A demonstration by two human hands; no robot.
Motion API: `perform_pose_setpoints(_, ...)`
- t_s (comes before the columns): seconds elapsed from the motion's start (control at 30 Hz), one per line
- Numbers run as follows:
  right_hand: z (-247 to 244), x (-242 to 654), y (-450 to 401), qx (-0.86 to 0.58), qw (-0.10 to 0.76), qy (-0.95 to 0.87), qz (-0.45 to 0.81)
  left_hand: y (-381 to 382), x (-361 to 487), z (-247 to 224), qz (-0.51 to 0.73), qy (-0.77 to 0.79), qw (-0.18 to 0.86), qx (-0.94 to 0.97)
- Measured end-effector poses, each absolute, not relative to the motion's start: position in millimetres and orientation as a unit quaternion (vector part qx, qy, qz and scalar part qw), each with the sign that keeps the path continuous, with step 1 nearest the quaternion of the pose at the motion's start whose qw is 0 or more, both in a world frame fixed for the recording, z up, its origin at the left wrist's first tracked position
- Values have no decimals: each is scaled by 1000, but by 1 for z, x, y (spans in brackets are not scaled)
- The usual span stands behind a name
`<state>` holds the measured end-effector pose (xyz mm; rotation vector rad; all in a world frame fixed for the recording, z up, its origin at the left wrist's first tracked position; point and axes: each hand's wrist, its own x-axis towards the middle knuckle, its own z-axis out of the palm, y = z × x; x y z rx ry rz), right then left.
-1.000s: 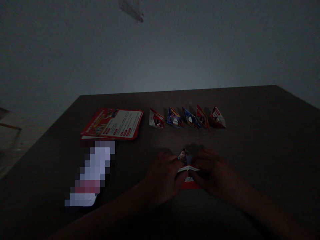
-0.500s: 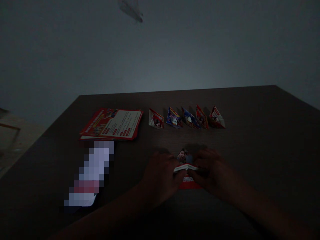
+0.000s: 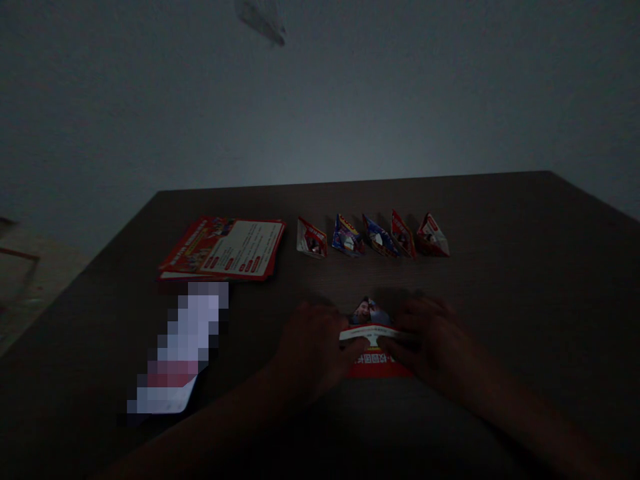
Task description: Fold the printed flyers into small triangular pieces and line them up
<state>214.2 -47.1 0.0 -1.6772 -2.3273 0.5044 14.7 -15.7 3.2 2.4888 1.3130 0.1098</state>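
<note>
Between my hands, near the middle of the table, lies a partly folded printed paper [image 3: 375, 363]. It has a red lower band with white characters, a pale folded strip across it and a pointed top with a photo print. My left hand [image 3: 317, 350] is closed on its left side, the thumb on the pale strip. From the right, my right hand [image 3: 433, 343] grips the other side, its thumb also at the strip near the centre. Some of the paper is hidden under my fingers, and the light is very dim.
Several folded paper pieces [image 3: 349, 237] stand in a row behind my hands. At the back left lies a stack of printed flyers [image 3: 240, 250]. A lit, pixelated phone-like object [image 3: 187, 347] lies left of my left arm. The dark table [image 3: 500, 220] meets a pale wall.
Both thumbs have moved slightly along the pale strip, and my hands sit a little farther apart. More of the strip and the red band's characters shows now.
</note>
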Motion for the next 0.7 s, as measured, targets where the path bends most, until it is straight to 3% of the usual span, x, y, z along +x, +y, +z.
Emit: perform_pose_setpoints(0.7,8,226,-44,-619,57,-758,197,-4,13,25,-97,508,167,840)
